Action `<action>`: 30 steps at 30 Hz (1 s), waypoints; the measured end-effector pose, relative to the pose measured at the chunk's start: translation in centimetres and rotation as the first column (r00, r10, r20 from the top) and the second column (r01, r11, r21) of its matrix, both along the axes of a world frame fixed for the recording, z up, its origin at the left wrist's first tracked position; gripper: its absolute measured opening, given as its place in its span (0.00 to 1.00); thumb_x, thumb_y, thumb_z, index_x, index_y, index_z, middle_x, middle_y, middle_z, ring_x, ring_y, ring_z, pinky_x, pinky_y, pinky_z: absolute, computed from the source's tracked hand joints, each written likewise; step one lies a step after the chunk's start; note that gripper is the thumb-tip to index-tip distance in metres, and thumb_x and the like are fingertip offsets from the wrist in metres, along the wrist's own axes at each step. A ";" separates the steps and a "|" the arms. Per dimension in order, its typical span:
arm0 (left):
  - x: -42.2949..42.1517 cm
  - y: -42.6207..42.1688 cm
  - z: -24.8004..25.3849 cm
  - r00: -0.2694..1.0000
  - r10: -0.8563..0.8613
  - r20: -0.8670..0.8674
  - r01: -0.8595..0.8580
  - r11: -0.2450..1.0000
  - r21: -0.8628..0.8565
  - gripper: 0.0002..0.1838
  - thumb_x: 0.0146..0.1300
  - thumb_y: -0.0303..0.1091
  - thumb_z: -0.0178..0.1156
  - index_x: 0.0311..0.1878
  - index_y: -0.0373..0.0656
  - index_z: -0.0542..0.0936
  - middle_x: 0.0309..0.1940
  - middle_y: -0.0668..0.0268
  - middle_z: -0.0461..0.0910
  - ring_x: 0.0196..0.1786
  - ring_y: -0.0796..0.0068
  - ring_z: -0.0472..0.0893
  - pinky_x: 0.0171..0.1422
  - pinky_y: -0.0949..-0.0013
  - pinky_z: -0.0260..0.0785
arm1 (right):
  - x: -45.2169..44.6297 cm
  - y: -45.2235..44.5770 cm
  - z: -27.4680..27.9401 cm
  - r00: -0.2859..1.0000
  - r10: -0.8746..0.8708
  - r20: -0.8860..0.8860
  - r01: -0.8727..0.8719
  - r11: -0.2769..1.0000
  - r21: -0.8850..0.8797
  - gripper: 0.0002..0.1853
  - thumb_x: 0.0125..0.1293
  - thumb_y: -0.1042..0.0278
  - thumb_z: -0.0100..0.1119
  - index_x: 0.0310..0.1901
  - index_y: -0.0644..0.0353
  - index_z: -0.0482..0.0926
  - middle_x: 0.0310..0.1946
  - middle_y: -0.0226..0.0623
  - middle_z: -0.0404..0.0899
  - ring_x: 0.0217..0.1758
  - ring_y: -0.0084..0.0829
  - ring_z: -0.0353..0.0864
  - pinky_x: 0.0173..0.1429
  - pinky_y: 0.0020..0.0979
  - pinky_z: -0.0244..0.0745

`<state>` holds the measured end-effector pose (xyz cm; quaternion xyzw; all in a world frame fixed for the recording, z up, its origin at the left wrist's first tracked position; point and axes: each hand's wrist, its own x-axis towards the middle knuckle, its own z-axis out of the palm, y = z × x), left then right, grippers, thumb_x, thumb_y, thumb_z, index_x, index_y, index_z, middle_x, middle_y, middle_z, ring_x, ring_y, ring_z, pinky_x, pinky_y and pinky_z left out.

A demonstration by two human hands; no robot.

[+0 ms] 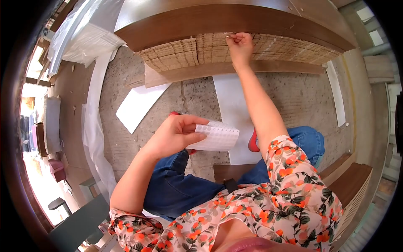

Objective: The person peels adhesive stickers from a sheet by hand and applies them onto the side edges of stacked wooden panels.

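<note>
Head view: left hand (pixel 176 134) pinches the white sheet (pixel 218 138), well apart from the right hand (pixel 241 47), curled narrow at the woven panel (pixel 172 54).

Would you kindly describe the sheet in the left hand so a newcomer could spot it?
Below the brown panel is the left hand, holding the sheet. Rows of small dots set it apart from the plain white strip behind it.

The cabinet (pixel 237 17) looks like brown wood, smooth with a soft gloss; its panel (pixel 168 54) is rough, matt and woven. The sheet (pixel 220 138) looks like smooth paper, the wrap (pixel 90 40) glossy clear plastic. Matt cloth jeans (pixel 178 185); rough, stony floor (pixel 184 94)
</note>
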<state>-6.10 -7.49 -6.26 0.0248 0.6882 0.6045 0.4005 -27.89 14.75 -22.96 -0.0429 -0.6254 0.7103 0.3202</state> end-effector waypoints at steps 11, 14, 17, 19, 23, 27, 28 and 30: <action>0.0 0.1 -0.4 0.995 0.083 0.056 -0.083 0.997 -0.007 0.16 0.57 0.22 0.62 0.50 0.31 0.75 0.38 0.59 0.82 0.36 0.76 0.81 0.38 0.73 0.74 | -0.1 -1.0 0.7 0.995 -0.101 -0.004 0.101 0.995 -0.008 0.18 0.47 0.79 0.69 0.35 0.61 0.67 0.27 0.31 0.74 0.28 0.21 0.73 0.36 0.23 0.72; 0.1 0.1 -0.7 0.977 0.214 0.011 -0.213 0.976 -0.054 0.14 0.52 0.20 0.65 0.44 0.33 0.78 0.35 0.59 0.83 0.37 0.74 0.82 0.45 0.73 0.74 | 0.3 0.9 -0.4 0.978 -0.201 0.045 0.186 0.957 0.223 0.17 0.46 0.74 0.72 0.31 0.60 0.69 0.23 0.29 0.73 0.26 0.23 0.72 0.34 0.25 0.71; -0.2 -0.6 -1.8 0.918 0.392 -0.065 -0.395 0.918 -0.033 0.14 0.50 0.18 0.66 0.41 0.37 0.77 0.33 0.60 0.82 0.34 0.72 0.82 0.40 0.70 0.76 | 1.0 3.5 -1.0 0.961 -0.245 0.130 0.188 0.919 0.348 0.13 0.51 0.68 0.71 0.27 0.60 0.73 0.21 0.29 0.74 0.26 0.23 0.72 0.33 0.27 0.71; -0.2 -0.5 -1.6 0.881 0.472 0.027 -0.472 0.882 0.006 0.18 0.50 0.17 0.65 0.46 0.38 0.76 0.34 0.59 0.82 0.34 0.71 0.82 0.40 0.70 0.77 | 3.5 3.3 1.0 0.977 -0.078 0.196 0.009 0.944 0.330 0.11 0.53 0.69 0.69 0.28 0.61 0.74 0.22 0.28 0.75 0.26 0.21 0.72 0.33 0.26 0.71; -0.3 -1.0 -3.3 0.904 0.417 0.092 -0.425 0.901 0.091 0.29 0.55 0.17 0.60 0.63 0.39 0.69 0.40 0.58 0.81 0.38 0.71 0.82 0.43 0.71 0.77 | 8.0 1.1 4.1 0.874 0.344 0.343 -0.435 0.868 0.240 0.06 0.57 0.70 0.66 0.30 0.60 0.78 0.24 0.25 0.77 0.29 0.16 0.73 0.33 0.24 0.71; -0.3 -0.7 -2.8 0.929 0.370 0.012 -0.370 0.929 0.010 0.21 0.56 0.19 0.61 0.55 0.34 0.76 0.43 0.57 0.81 0.40 0.72 0.81 0.48 0.72 0.74 | 13.2 -1.8 8.4 0.686 0.633 0.358 -0.716 0.674 0.180 0.04 0.58 0.71 0.64 0.31 0.61 0.80 0.26 0.25 0.79 0.30 0.17 0.75 0.35 0.24 0.71; -0.4 -0.7 -3.0 0.932 0.360 -0.043 -0.361 0.932 -0.025 0.20 0.55 0.20 0.61 0.53 0.33 0.77 0.43 0.57 0.81 0.40 0.71 0.80 0.49 0.72 0.73 | 14.4 -2.3 9.7 0.655 0.670 0.348 -0.751 0.625 0.213 0.04 0.57 0.71 0.63 0.31 0.62 0.80 0.26 0.28 0.79 0.31 0.21 0.76 0.35 0.25 0.72; -0.8 -0.6 -3.3 0.923 0.368 -0.111 -0.373 0.928 -0.027 0.19 0.54 0.21 0.62 0.51 0.33 0.79 0.41 0.58 0.81 0.40 0.72 0.80 0.48 0.72 0.73 | 15.8 -2.7 11.4 0.675 0.696 0.243 -0.672 0.446 0.591 0.05 0.56 0.71 0.62 0.31 0.63 0.80 0.28 0.36 0.80 0.32 0.32 0.79 0.38 0.30 0.74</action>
